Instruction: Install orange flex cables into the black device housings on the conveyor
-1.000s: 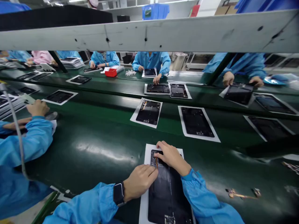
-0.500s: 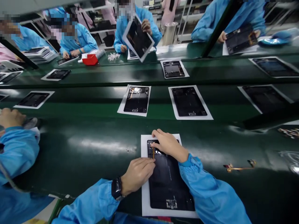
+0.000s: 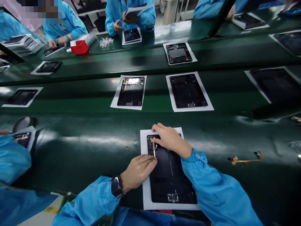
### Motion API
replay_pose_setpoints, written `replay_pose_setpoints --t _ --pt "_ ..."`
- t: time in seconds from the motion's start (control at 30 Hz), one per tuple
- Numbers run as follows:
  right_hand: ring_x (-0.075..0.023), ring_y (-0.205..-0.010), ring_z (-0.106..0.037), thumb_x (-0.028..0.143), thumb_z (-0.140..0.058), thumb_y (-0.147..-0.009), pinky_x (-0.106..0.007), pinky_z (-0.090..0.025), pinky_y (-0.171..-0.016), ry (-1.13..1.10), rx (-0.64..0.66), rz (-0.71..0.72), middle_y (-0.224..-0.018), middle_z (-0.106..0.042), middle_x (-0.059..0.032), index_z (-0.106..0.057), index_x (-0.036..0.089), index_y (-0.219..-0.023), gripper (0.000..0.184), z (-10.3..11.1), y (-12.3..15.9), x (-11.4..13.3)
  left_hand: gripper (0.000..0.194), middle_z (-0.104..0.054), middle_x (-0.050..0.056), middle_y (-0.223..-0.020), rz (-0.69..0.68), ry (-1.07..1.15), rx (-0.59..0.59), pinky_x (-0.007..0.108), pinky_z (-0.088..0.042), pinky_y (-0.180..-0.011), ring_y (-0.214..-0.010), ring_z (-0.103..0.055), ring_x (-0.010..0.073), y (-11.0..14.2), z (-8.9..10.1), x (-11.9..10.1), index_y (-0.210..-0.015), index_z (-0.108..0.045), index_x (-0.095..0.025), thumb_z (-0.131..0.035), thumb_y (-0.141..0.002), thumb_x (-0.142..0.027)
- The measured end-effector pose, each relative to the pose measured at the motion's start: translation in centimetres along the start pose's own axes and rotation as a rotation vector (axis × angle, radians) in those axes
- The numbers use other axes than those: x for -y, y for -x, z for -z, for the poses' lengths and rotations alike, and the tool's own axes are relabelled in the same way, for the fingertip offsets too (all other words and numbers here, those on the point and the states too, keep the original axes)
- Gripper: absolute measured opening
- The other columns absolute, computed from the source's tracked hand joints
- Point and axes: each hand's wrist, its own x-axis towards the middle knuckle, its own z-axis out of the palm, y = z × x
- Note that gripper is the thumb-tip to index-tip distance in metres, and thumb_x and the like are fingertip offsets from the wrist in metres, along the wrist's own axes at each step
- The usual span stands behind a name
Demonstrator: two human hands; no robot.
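Note:
A black tablet back panel (image 3: 169,179) lies on a white sheet (image 3: 145,194) on the green bench right in front of me. A thin orange flex cable (image 3: 154,150) runs down its upper left part. My right hand (image 3: 169,139) presses on the cable's top end near the panel's upper edge. My left hand (image 3: 138,171), with a dark watch (image 3: 116,186) on the wrist, has its fingertips at the cable's lower end. Both of my sleeves are blue.
A loose orange flex cable (image 3: 244,160) lies to the right. Two more panels on white sheets (image 3: 131,91) (image 3: 188,91) rest on the middle belt. Another person's blue sleeve (image 3: 13,157) is at left. People in blue coats work across the far bench, near a red bin (image 3: 79,47).
The view has tilted further down, so the grey beam is gone and the panel shows whole. My hands stay on the cable. The person opposite has lowered the panel they had raised.

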Motion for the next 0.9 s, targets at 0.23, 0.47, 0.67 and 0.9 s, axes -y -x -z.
replay_pose_setpoints --t 0.23,0.47,0.67,0.9 --pt "-0.019 -0.075 -0.063 0.039 -0.073 -0.084 -0.03 -0.035 -0.061 0.001 -0.009 0.001 -0.103 -0.06 -0.0012 -0.051 0.022 -0.106 0.034 -0.16 -0.04 -0.03 0.023 -0.071 0.01 -0.103 -0.039 -0.058 0.053 0.033 -0.057 -0.085 -0.104 -0.065 0.0201 -0.34 0.4 -0.17 -0.112 -0.059 -0.008 -0.041 -0.099 -0.01" --pt "-0.0184 -0.075 -0.063 0.039 -0.072 -0.085 -0.031 -0.035 -0.06 0.003 0.001 -0.007 -0.104 -0.06 -0.0014 -0.051 0.023 -0.107 0.034 -0.18 -0.06 -0.1 0.021 -0.071 0.011 -0.103 -0.053 -0.075 0.065 0.034 -0.056 -0.085 -0.104 -0.065 0.0212 -0.43 0.47 -0.31 -0.111 -0.059 -0.006 -0.043 -0.098 -0.009" --pt "-0.0186 -0.075 -0.062 0.04 -0.072 -0.085 -0.03 -0.033 -0.059 0.008 -0.008 -0.001 -0.102 -0.059 -0.0012 -0.051 0.022 -0.106 0.035 -0.24 -0.03 -0.13 0.022 -0.071 0.012 -0.104 -0.068 -0.112 0.096 0.034 -0.056 -0.086 -0.105 -0.064 0.0221 -0.61 0.78 -0.54 -0.111 -0.06 -0.005 -0.042 -0.098 -0.008" --pt "-0.0182 -0.074 -0.062 0.039 -0.072 -0.085 -0.029 -0.032 -0.059 0.001 -0.007 -0.002 -0.102 -0.059 -0.001 -0.05 0.023 -0.106 0.034 -0.27 -0.01 -0.23 0.019 -0.072 0.01 -0.103 -0.044 -0.063 0.026 0.034 -0.056 -0.083 -0.103 -0.066 0.0212 -0.47 0.31 -0.51 -0.109 -0.06 -0.008 -0.046 -0.097 -0.008"
